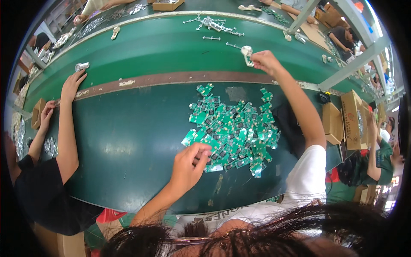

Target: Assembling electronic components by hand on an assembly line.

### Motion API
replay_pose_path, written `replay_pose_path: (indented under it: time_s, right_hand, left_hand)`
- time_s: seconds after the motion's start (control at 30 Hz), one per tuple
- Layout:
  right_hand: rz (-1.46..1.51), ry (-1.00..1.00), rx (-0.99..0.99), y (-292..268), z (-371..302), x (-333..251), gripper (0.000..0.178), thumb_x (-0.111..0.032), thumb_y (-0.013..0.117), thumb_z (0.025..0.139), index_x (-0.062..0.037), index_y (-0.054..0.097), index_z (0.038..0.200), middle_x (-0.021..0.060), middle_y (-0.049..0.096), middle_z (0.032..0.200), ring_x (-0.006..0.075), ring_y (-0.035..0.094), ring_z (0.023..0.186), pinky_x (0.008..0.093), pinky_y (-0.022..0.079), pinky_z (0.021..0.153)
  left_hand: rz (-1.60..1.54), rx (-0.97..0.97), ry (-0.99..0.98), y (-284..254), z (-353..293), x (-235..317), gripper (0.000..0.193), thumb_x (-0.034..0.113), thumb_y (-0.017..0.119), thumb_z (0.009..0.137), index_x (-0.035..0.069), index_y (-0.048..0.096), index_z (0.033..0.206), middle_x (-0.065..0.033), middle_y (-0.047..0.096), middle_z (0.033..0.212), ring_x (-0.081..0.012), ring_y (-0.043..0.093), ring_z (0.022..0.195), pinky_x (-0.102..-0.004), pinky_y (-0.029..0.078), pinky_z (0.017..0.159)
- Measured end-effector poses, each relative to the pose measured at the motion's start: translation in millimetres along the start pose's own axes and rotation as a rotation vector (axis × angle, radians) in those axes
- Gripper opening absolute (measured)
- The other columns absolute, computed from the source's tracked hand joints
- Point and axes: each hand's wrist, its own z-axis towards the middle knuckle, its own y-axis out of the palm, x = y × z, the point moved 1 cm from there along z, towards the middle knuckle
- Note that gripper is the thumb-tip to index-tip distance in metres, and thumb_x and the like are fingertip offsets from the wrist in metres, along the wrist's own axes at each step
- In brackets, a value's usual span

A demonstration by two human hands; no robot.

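A heap of small green circuit boards (239, 132) covers the middle of the dark green table (120, 150). By the heap's near left edge is my left hand (188, 167), its fingers curled in; whatever lies inside them, if anything, is hidden. My right hand (266, 62) reaches out over the green conveyor belt (154, 47). Its closed fingers grip the lower part of a white round-headed plastic piece (246, 51) with a narrow handle. Just beyond it on the belt lie a thin silvery branched strip (211, 38) and a cluster of such strips around a round-headed part (208, 22).
A co-worker's arm (68, 124) on the left reaches to a silvery part (82, 66) on the belt. Cardboard boxes (333, 123) and a black tape measure (324, 97) are at right. A brown ledge (150, 79) separates table from belt; a grey metal post (353, 64) rises at right.
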Motion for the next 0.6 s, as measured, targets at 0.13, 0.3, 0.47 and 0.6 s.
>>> replay_pose_path:
  time_s: [0.13,0.3,0.47,0.6]
  right_hand:
    - [0.069,-0.133,-0.069,56,-56,-9,0.03,-0.01,0.067,0.079,0.0058,0.062,0.104,0.0064,0.065,0.081,0.012,0.062,0.066,0.0249,0.053,0.06]
    - [0.078,-0.216,-0.42,127,-160,-34,0.047,-0.002,0.064,0.081,0.0033,0.049,0.125,0.0017,0.063,0.082,0.0057,0.058,0.071,0.0208,0.047,0.062]
    - [0.018,-0.226,-0.544,164,-216,-38,0.05,0.002,0.062,0.084,-0.0043,0.045,0.131,0.0012,0.06,0.082,0.0041,0.058,0.074,0.0199,0.047,0.066]
    - [-0.16,-0.5,-0.56,183,-224,-29,0.051,0.002,0.063,0.083,-0.0087,0.048,0.13,0.0057,0.064,0.083,0.0086,0.063,0.07,0.0237,0.051,0.061]
  left_hand:
    - [0.164,0.042,0.161,1,-1,-9,0.01,0.0,0.056,0.089,-0.003,0.061,0.098,-0.0108,0.066,0.084,-0.0138,0.067,0.071,-0.0236,0.054,0.057]
    - [-0.057,0.102,0.023,-3,0,-7,0.029,0.0,0.056,0.09,-0.004,0.05,0.118,-0.0137,0.063,0.097,-0.0166,0.066,0.077,-0.0264,0.056,0.064]
    - [-0.625,0.011,-0.123,-8,11,-3,0.041,0.004,0.057,0.092,-0.001,0.042,0.13,-0.0125,0.059,0.103,-0.0175,0.064,0.089,-0.0297,0.054,0.08]
    - [-0.597,0.107,-0.163,-6,11,-7,0.029,0.003,0.057,0.091,-0.001,0.047,0.118,-0.0055,0.06,0.091,-0.0098,0.062,0.083,-0.0258,0.055,0.073]
